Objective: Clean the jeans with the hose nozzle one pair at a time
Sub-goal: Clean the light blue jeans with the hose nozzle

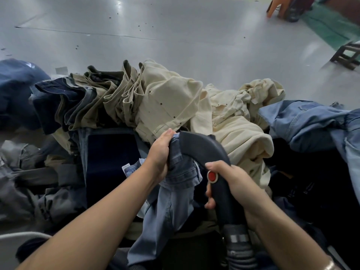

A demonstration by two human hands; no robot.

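Note:
A pair of light blue jeans [169,207] hangs bunched in front of me, its waistband gathered at the top. My left hand [160,152] grips that bunched waistband. The dark curved hose nozzle [202,147] arches over the top of the jeans, its mouth hidden in the cloth by my left hand. My right hand [231,184] grips the nozzle's handle, thumb next to a red button [212,176]. A ribbed grey hose [239,248] runs down from the handle.
A heap of cream trousers [171,102] and dark and khaki jeans [64,102] lies just beyond my hands. Blue denim [307,123] lies at right, grey garments [25,182] at left. Grey floor stretches behind, with a stool [346,55] far right.

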